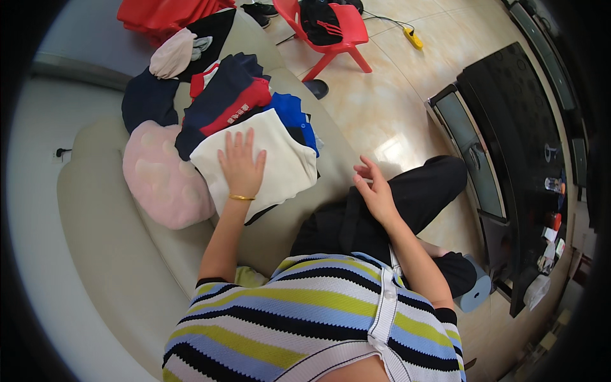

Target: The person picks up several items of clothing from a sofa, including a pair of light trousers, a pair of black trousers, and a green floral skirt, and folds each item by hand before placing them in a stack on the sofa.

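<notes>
My left hand (242,164) lies flat on a folded white garment (286,162), its fingers spread. That garment rests on the seat of a beige sofa (267,238), and a strip of black cloth shows under its lower edge. Just beyond it lie a blue garment (288,106) with a button and a navy shirt (224,88) with a red band bearing writing. Over my black-trousered leg hovers my right hand (376,191), fingers loosely bent and nothing held.
A pink plush cushion (160,179) sits left of the clothes, below a dark navy cloth (150,102). Past the sofa stands a red plastic chair (351,24) with black clothing on it. A yellow power strip (413,39) lies on the tiled floor. To the right is a black table (515,114).
</notes>
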`<action>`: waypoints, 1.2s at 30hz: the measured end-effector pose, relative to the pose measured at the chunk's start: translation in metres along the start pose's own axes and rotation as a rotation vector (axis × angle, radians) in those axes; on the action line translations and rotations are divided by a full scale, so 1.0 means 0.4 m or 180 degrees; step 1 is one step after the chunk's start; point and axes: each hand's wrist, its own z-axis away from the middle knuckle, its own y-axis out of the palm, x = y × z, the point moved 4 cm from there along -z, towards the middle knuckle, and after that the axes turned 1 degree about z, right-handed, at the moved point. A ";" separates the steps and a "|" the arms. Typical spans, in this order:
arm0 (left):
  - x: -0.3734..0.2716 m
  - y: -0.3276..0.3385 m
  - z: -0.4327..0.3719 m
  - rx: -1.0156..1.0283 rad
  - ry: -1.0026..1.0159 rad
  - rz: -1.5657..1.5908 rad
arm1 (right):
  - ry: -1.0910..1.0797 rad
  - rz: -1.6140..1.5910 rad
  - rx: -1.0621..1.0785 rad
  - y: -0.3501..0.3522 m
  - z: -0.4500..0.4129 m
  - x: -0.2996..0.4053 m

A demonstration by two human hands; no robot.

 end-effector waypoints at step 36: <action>-0.347 0.041 -0.084 -0.0386 0.1638 0.1836 | -0.0783 -0.0385 -0.2091 -0.350 0.491 -0.055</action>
